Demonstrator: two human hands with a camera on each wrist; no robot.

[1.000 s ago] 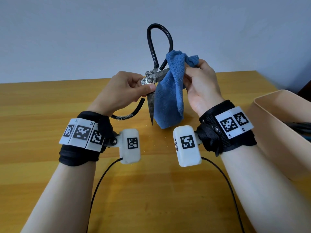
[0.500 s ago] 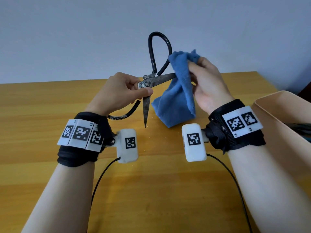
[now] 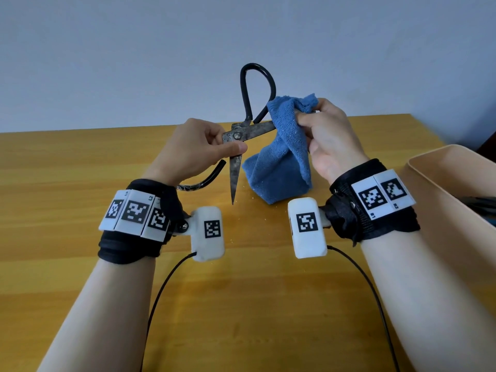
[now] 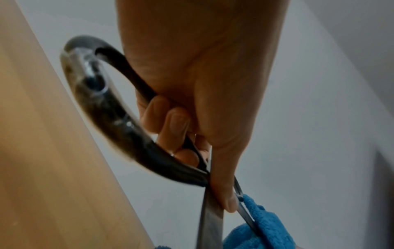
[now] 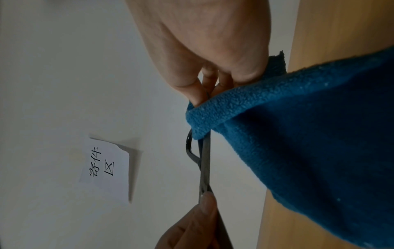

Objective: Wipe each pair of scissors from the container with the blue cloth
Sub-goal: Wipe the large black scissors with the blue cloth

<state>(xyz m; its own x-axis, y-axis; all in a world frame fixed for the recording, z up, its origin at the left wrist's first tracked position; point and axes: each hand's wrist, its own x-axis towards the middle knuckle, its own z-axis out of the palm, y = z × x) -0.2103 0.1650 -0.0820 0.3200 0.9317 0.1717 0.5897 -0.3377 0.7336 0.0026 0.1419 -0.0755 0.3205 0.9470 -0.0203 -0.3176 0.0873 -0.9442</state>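
Note:
Old dark metal scissors with black loop handles are held spread wide above the wooden table. My left hand pinches them at the pivot, thumb on top; one blade points down, the other runs right into the blue cloth. My right hand pinches the cloth around that blade's outer end; the tip is hidden in the fold. In the left wrist view the fingers curl by a black handle loop. In the right wrist view the cloth drapes over the blade.
A beige container stands at the right table edge, with dark handles of more scissors showing inside. Cables run from both wrist cameras toward me. A paper note hangs on the wall. Small crumbs lie under the scissors.
My right hand has slid the cloth rightward along the upper blade, from near the pivot toward its tip. The scissors have tilted slightly; the left hand keeps its pinch.

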